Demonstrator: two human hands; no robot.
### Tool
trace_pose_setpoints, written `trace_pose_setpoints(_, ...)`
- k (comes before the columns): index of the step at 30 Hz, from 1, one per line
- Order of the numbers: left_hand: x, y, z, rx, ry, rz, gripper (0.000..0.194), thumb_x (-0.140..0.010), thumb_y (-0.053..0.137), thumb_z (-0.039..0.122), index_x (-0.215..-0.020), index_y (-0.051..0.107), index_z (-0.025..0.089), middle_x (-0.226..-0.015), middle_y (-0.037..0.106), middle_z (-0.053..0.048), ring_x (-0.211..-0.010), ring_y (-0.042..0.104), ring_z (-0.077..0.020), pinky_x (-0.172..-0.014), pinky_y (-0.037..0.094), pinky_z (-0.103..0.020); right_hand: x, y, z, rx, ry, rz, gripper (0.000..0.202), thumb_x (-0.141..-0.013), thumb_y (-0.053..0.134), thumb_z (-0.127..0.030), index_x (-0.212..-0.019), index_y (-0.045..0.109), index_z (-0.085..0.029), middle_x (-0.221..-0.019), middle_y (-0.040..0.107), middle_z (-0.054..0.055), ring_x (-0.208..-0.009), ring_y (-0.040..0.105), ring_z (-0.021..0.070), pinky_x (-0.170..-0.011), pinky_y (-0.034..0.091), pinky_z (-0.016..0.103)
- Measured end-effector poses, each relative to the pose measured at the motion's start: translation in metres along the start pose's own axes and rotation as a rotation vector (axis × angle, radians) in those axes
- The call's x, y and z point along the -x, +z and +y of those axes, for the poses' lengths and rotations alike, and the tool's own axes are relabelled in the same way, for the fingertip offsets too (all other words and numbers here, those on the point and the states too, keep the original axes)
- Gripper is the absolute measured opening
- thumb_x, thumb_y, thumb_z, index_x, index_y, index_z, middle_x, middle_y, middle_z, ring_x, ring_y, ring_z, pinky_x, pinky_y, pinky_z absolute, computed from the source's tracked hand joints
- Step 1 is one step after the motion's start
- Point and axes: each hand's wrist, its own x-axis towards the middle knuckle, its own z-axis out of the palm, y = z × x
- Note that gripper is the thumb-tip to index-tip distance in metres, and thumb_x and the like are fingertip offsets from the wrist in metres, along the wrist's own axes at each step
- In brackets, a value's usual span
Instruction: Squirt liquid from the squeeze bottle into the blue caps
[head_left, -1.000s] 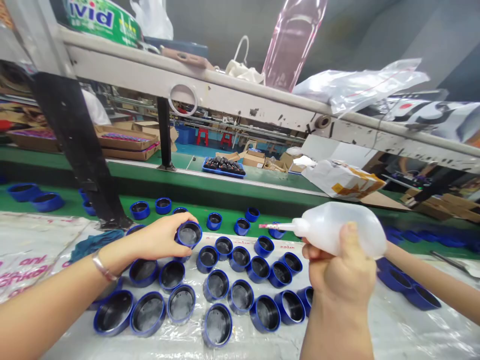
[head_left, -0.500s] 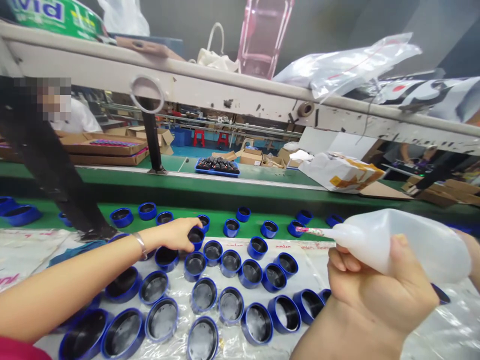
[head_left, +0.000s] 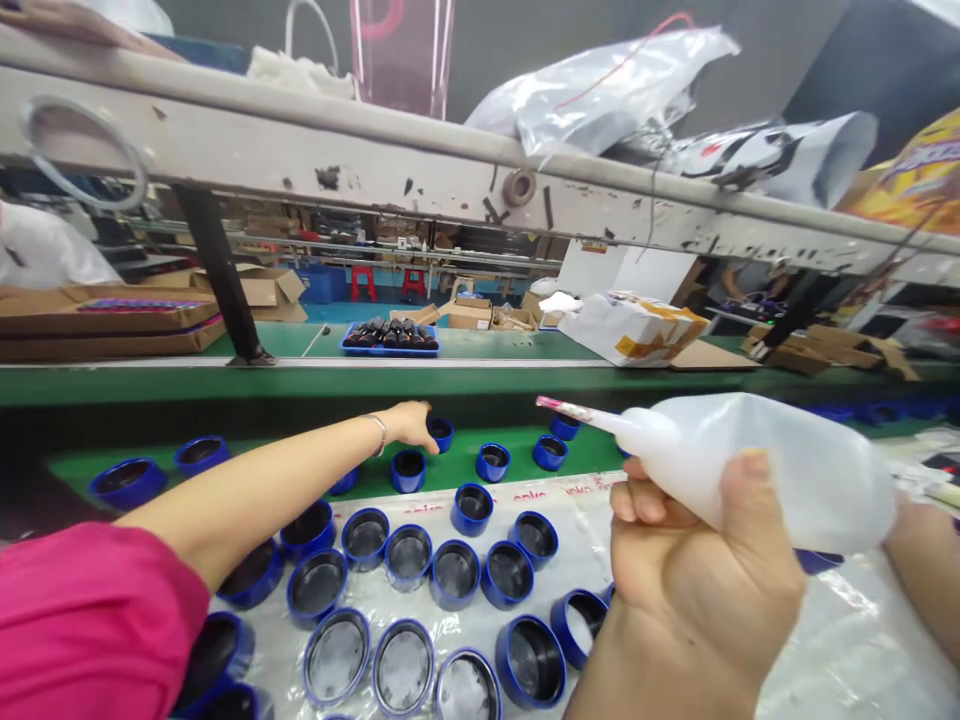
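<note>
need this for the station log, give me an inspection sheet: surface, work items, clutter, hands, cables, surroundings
Surface: clear plastic sheeting over the near bench; green strip behind it.
Work items: many blue cups, dark inside, open side up, on both surfaces; translucent squeeze bottle, its nozzle pointing left in view.
Clutter: plastic bag and pink see-through container on the overhead shelf.
Hands: left hand at a cup on the green strip, grip unclear; right hand holds the bottle.
Cables: thin dark strand hangs at the shelf; cable or string unclear.
Surroundings: cardboard boxes, red stools, a person in white.
</note>
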Motion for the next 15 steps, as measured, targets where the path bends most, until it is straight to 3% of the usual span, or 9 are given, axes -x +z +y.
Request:
trace_pose_setpoints(4, -0.015, 0.015, 0.016, -0.007, -0.005, 0.023, 0.038, -0.099, 0.074, 0.040, -0.128, 0.068, 0.015, -0.132, 0.068, -0.013, -0.121, 0.067, -0.0290, -0.106, 0.056, -0.052, 0.002, -0.001, 0.011, -0.036, 0.023, -0.031, 0.052, -0.058, 0.095, -0.035, -0.097, 0.069, -0.011, -0.078, 0.067, 0.003, -0.053, 0.058, 0.0140, -0.038, 0.042, 0.021)
trace_pose_setpoints(7, 0.005, 0.008, 0.021, 0.033, 0.029, 0.070, 0.039, -0.098, 0.074, 0.037, -0.128, 0.066, 0.015, -0.125, 0.069, -0.012, -0.112, 0.069, -0.0269, -0.100, 0.058, -0.048, 0.001, 0.000, 0.019, -0.044, 0.058, -0.063, 0.049, -0.058, 0.097, -0.029, -0.096, 0.072, -0.010, -0.081, 0.070, 0.005, -0.054, 0.061, 0.0155, -0.040, 0.047, 0.021)
trace_pose_setpoints(10, 0.053, -0.013, 0.018, 0.116, 0.091, 0.111, 0.049, -0.088, 0.079, 0.028, -0.131, 0.061, 0.014, -0.112, 0.073, -0.008, -0.098, 0.071, -0.0238, -0.091, 0.059, -0.040, 0.001, 0.002, 0.023, -0.034, 0.172, -0.156, 0.052, -0.060, 0.098, -0.034, -0.096, 0.071, -0.009, -0.075, 0.069, 0.006, -0.053, 0.060, 0.0150, -0.043, 0.049, 0.022)
trace_pose_setpoints(15, 0.177, -0.049, -0.017, 0.254, 0.198, 0.169, 0.053, -0.073, 0.077, 0.030, -0.123, 0.062, 0.024, -0.107, 0.075, 0.001, -0.093, 0.071, -0.0222, -0.083, 0.056, -0.029, 0.019, 0.011, 0.034, 0.031, 0.266, -0.345, 0.061, -0.068, 0.093, -0.059, -0.092, 0.068, -0.009, -0.071, 0.067, 0.009, -0.048, 0.055, 0.0146, -0.038, 0.042, 0.021)
